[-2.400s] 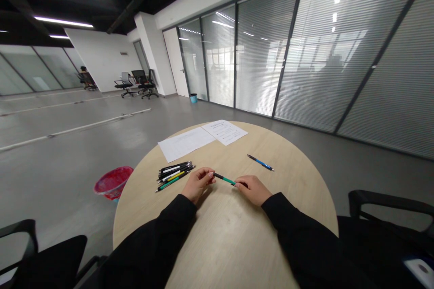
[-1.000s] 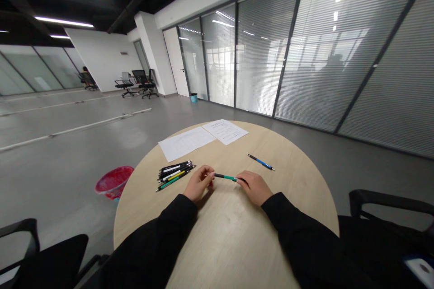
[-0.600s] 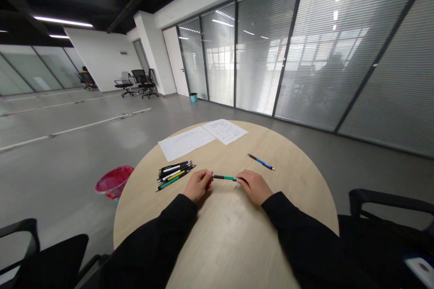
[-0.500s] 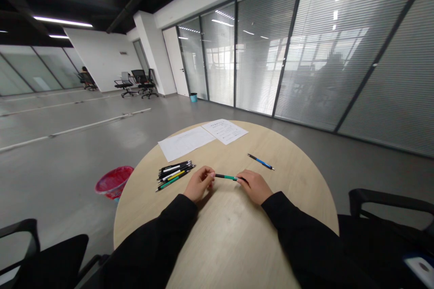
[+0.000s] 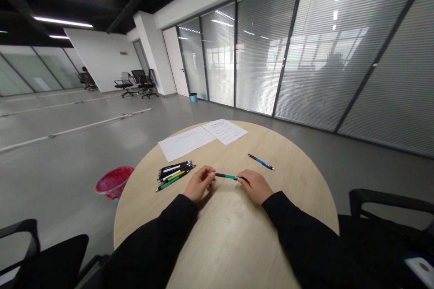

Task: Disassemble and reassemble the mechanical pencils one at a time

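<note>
You are in a wide office with a grey floor (image 5: 135, 137), a white door (image 5: 176, 61) and a long glass partition (image 5: 262, 58) fitted with blinds. Mesh chairs (image 5: 139, 83) stand far off beside a white pillar (image 5: 153, 56). In front of you is a round, pale wood-grain worktop (image 5: 233, 239), with a red-lined bin (image 5: 114, 181) on the floor by its left edge and a black armrest (image 5: 389, 203) near its right. At its far side lie two sheets: the right-hand sheet (image 5: 225, 131) carries a heading and printed lines too small to read, while the left-hand sheet (image 5: 186, 143) shows only faint marks. You can make out no brand on any pen.

The black-and-green pen (image 5: 226, 176) is between your hands, over the middle of the worktop. The fingers of your left hand (image 5: 200, 184) pinch its black end; those of your right hand (image 5: 255, 186) pinch the other. Left of you lies a pile of pens (image 5: 174, 174), mostly black, with white, yellow and green among them. A blue pen (image 5: 261, 161) lies alone beyond your right hand.
</note>
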Demonstrator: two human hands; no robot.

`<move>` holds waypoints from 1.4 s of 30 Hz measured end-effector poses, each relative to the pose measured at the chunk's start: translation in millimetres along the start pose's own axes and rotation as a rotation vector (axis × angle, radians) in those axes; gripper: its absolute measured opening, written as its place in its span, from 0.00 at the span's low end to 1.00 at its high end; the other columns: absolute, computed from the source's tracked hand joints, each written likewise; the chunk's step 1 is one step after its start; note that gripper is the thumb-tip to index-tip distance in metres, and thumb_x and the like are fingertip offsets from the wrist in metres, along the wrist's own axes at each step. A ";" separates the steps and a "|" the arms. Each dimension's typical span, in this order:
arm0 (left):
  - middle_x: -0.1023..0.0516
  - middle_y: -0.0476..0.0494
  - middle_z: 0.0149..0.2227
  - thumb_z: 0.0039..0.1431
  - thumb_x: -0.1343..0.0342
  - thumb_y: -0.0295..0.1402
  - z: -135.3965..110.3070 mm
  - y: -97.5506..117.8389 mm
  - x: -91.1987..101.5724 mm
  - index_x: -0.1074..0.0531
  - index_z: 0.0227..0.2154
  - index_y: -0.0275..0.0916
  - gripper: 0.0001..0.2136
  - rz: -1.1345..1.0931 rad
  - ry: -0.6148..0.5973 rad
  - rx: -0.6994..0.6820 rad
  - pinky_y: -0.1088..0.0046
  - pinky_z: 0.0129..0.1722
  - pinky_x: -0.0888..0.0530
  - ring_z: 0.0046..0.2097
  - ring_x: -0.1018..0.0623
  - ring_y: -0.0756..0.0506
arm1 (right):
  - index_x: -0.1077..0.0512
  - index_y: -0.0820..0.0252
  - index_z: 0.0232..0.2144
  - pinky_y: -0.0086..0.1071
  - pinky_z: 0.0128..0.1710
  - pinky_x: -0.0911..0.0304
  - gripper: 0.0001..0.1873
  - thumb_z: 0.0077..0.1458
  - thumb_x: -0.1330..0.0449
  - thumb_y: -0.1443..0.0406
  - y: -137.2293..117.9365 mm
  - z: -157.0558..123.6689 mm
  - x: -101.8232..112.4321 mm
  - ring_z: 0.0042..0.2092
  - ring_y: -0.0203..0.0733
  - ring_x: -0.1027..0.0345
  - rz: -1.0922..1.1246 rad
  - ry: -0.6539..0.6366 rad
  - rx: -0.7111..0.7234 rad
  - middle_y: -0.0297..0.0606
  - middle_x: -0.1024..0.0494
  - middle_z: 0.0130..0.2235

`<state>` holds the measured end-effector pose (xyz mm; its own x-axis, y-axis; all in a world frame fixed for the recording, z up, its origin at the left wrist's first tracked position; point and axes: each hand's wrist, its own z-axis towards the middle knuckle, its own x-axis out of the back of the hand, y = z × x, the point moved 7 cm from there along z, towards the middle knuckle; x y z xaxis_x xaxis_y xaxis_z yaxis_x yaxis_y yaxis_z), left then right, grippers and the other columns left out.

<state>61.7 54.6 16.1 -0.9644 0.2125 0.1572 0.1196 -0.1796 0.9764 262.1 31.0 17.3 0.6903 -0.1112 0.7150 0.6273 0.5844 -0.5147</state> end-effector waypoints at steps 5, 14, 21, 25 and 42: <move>0.31 0.53 0.22 0.53 0.40 0.43 0.2 1.5 0.8 0.32 0.30 0.37 0.14 0.045 -0.020 -0.038 0.76 0.25 0.35 0.23 0.32 0.52 | 0.25 0.60 0.37 0.34 0.42 0.36 0.10 0.64 0.46 0.65 0.7 -0.3 0.4 0.39 0.42 0.30 -0.003 -0.005 -0.008 0.40 0.23 0.36; 0.31 0.53 0.24 0.52 0.39 0.46 0.5 -1.8 -0.7 0.31 0.34 0.37 0.16 -0.054 -0.007 -0.013 0.76 0.24 0.35 0.23 0.33 0.52 | 0.25 0.59 0.38 0.34 0.42 0.36 0.10 0.65 0.47 0.65 0.1 -0.2 1.2 0.39 0.42 0.30 -0.004 -0.008 0.000 0.40 0.23 0.36; 0.32 0.53 0.20 0.54 0.41 0.46 0.0 2.1 1.4 0.31 0.27 0.37 0.16 0.079 0.002 -0.019 0.76 0.25 0.36 0.23 0.33 0.51 | 0.25 0.59 0.37 0.34 0.42 0.36 0.10 0.65 0.46 0.65 0.9 -0.5 0.4 0.39 0.42 0.30 0.011 -0.008 -0.001 0.40 0.23 0.36; 0.33 0.52 0.17 0.56 0.45 0.49 -1.3 5.1 4.0 0.34 0.21 0.38 0.19 0.209 0.038 -0.004 0.75 0.24 0.39 0.21 0.36 0.51 | 0.25 0.58 0.37 0.34 0.42 0.36 0.10 0.64 0.46 0.65 0.5 -0.1 -0.8 0.40 0.42 0.30 0.010 -0.018 -0.002 0.40 0.23 0.37; 0.31 0.52 0.24 0.54 0.41 0.42 0.4 -0.2 1.0 0.32 0.31 0.37 0.13 0.026 -0.016 -0.043 0.75 0.27 0.33 0.25 0.31 0.51 | 0.24 0.59 0.36 0.34 0.42 0.37 0.08 0.63 0.45 0.67 3.9 0.2 1.2 0.39 0.42 0.30 0.075 0.007 -0.017 0.39 0.22 0.36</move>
<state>60.9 55.3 16.2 -0.9573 0.2221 0.1853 0.1343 -0.2261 0.9648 265.4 33.3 16.3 0.7383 -0.0732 0.6705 0.5796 0.5773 -0.5751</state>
